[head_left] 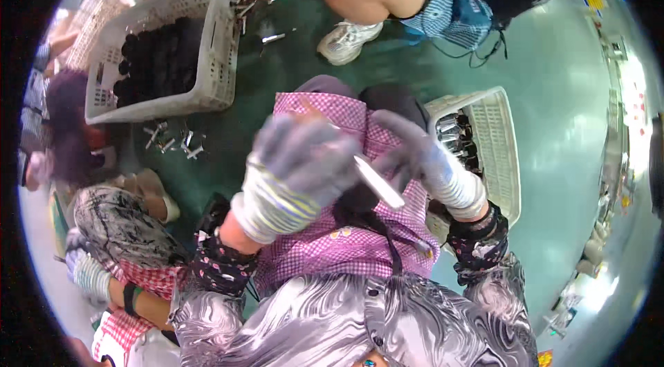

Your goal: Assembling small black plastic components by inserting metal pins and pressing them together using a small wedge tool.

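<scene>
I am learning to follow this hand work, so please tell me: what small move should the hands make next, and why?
Probably the right hand should take the free end of the slim silvery piece to steady it: that end sticks out from the left hand, and the right hand is close beside it, though blur hides whether they touch.

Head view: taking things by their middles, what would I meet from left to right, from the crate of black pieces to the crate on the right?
Pale crate of black pieces → gloved left hand → silver-coloured rod → gloved right hand → pale right-hand crate.
</scene>
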{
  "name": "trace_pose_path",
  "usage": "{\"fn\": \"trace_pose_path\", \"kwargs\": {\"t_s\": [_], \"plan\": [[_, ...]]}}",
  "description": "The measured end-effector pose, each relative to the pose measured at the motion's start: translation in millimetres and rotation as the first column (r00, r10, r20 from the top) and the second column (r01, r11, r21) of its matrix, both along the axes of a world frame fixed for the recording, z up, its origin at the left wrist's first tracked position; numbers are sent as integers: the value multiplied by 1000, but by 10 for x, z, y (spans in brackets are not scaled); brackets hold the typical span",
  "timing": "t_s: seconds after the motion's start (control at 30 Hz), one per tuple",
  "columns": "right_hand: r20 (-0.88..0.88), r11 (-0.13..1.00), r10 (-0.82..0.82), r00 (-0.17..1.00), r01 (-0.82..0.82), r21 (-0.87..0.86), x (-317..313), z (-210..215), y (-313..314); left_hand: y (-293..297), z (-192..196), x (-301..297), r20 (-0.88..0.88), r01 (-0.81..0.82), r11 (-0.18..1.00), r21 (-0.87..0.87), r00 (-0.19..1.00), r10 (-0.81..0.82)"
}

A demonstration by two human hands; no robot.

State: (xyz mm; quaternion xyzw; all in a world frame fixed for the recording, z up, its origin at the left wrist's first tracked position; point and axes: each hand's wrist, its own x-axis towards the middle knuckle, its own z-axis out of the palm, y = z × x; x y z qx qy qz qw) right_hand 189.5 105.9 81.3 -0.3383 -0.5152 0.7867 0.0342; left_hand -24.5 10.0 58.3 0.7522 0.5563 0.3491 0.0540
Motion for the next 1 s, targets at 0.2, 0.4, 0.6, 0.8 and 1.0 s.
{"fn": "trace_pose_path", "kwargs": {"t_s": [0.2, 0.4, 0.6, 0.8, 1.0], "plan": [[-215, 955, -56, 975, -10, -297, 189, -34, -200, 93, -83, 490, -143, 444, 894, 52, 890, -434], [0, 966, -251, 968, 250, -60, 343, 62, -293, -70, 41, 428, 121, 318, 948, -35, 943, -312], [-64, 781, -610, 789, 613, 116, 591, -21, -561, -80, -521, 714, -100, 369, 894, -252, 909, -404], [-163, 791, -566, 808, 588, 167, 508, -152, -556, -208, -613, 826, -311, 220, 921, -323, 894, -322], [-131, 854, -448, 885, 466, 232, 530, -162, -524, -190, -521, 721, -164, 301, 886, -353, 912, -376]]}}
